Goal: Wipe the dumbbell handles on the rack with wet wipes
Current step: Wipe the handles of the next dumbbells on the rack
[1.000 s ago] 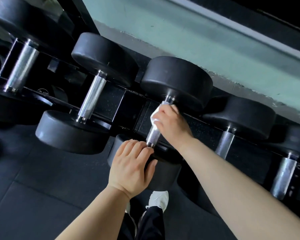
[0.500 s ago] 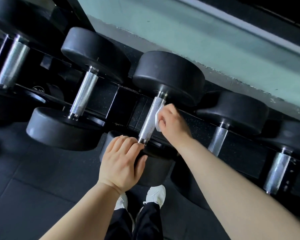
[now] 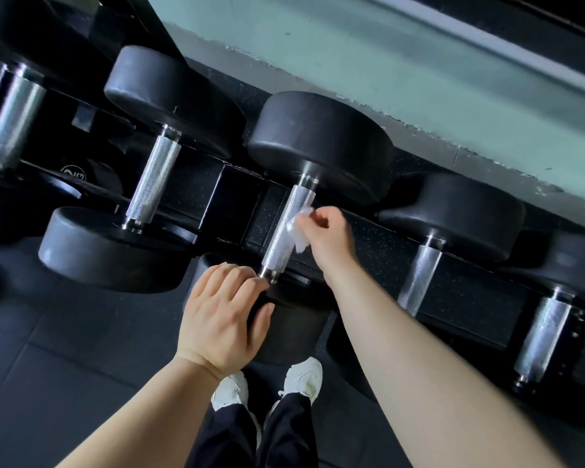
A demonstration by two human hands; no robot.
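Head view looks down on a black rack (image 3: 238,194) with dumbbells lying side by side, their handles pointing away from the person. The right grip (image 3: 328,233) pinches a crumpled white wipe (image 3: 297,233) between thumb and curled fingers. It holds the wipe against the right side of the middle handle (image 3: 278,251), about halfway along; from this angle the wipe seems to touch the knurled steel rather than wrap it. That handle belongs to the dumbbell (image 3: 321,146) in the centre of the row, whose far head sits by the wall (image 3: 385,62). Its near head is mostly covered by the left grip (image 3: 220,319). This grip lies spread over the near head, fingers (image 3: 247,278) nearly straight across the top with their tips just beside the handle's lower collar, and the thumb reaches down the head's side. Another dumbbell's handle (image 3: 154,179) lies bare to the left, and one more (image 3: 419,278) to the right. Below, between the forearms, two white shoes (image 3: 303,376) stand on the dark floor (image 3: 65,366).
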